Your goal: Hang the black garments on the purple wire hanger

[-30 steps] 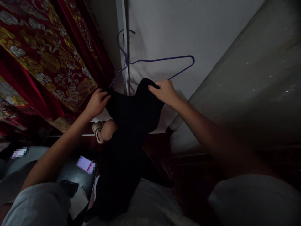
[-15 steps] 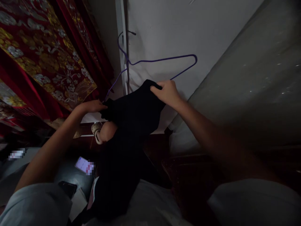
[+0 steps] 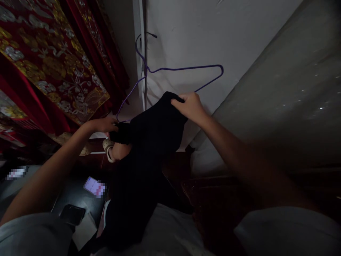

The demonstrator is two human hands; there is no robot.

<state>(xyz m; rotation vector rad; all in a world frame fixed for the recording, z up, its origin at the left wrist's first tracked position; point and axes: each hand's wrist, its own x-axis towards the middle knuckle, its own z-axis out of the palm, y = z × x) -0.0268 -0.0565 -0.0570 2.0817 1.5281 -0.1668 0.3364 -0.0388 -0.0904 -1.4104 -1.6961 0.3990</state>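
A black garment [image 3: 157, 124] hangs stretched between my two hands; its exact kind is too dark to make out. My left hand [image 3: 105, 125] is closed on its left upper edge, where the cloth bunches. At the upper right corner, my right hand [image 3: 190, 105] pinches the cloth between thumb and fingers. Just behind the garment is a purple clothes hanger [image 3: 181, 68], its hook up by a metal post. The hanger's lower bar is mostly hidden by the cloth, and its left corner shows beside my left hand.
A red curtain [image 3: 66, 64] with gold and silver patterns hangs at left. A pale sheet [image 3: 277, 92] slopes down the right. Lower left, a lit phone [image 3: 93, 185] and a dark phone [image 3: 72, 214] lie on a dark surface. My foot wears a beige clog [image 3: 108, 147].
My left hand has pulled its edge of the garment slightly down and left, uncovering the hanger's left corner. My right hand keeps its hold, nearly still.
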